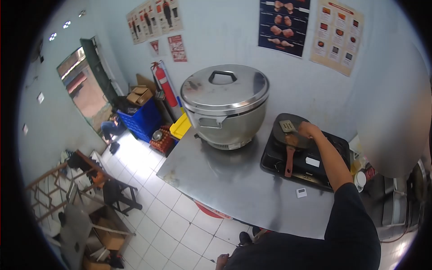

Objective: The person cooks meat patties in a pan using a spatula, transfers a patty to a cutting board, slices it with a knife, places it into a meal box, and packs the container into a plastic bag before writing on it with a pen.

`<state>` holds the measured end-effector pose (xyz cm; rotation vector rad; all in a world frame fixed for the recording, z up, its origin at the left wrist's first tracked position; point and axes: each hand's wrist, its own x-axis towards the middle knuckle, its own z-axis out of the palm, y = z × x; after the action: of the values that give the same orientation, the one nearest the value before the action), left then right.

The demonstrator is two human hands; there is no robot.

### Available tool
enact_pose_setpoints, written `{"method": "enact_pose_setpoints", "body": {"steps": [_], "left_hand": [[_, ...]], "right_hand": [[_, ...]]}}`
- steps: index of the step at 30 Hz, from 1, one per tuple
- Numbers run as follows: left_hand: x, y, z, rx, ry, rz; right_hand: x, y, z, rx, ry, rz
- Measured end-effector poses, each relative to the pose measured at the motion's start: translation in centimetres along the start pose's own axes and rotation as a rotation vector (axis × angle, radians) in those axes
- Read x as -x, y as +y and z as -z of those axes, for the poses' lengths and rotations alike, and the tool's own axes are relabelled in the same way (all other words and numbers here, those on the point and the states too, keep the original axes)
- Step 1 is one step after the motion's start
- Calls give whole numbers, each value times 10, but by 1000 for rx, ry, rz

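Observation:
Over the dark frying pan (pixel 294 135), my right hand (pixel 308 130) is closed around a slotted spatula (pixel 287 126). The spatula's flat head is above the pan; whether it touches the pan I cannot tell. A brown handle (pixel 290 158) points from the pan toward me. Beneath the pan is a black portable stove (pixel 274 164) on the metal table. My left hand (pixel 222 259) hangs low at the bottom edge, beside my dark clothing and away from the table. It is small and partly cut off, so its fingers are unclear.
A large lidded rice cooker (pixel 227 119) stands left of the stove on the metal table (pixel 202 166). Near the front edge lies a small white timer (pixel 301 193). Cups and containers (pixel 359 178) crowd the right. Beyond are a blue crate (pixel 141 119), egg trays (pixel 163 143), and a seated person (pixel 110 128).

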<state>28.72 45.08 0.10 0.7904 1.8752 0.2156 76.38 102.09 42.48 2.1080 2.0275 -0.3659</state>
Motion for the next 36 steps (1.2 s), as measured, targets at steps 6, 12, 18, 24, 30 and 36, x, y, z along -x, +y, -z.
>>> {"method": "enact_pose_setpoints", "body": {"steps": [6, 12, 18, 24, 30, 36], "left_hand": [[-6, 14, 8, 97, -93, 37], [-7, 29, 13, 98, -129, 10], [-3, 43, 14, 94, -157, -9], [-1, 47, 13, 80, -182, -31], [-8, 51, 12, 88, -196, -48], [-18, 49, 15, 108, -212, -39]], "right_hand": [[-29, 16, -19, 200, -45, 76], [-14, 5, -12, 71, -15, -26], [3, -5, -2, -14, 12, -82], [-10, 1, -6, 165, -26, 24], [11, 22, -19, -58, 227, 84], [81, 33, -22, -146, 215, 100]]}}
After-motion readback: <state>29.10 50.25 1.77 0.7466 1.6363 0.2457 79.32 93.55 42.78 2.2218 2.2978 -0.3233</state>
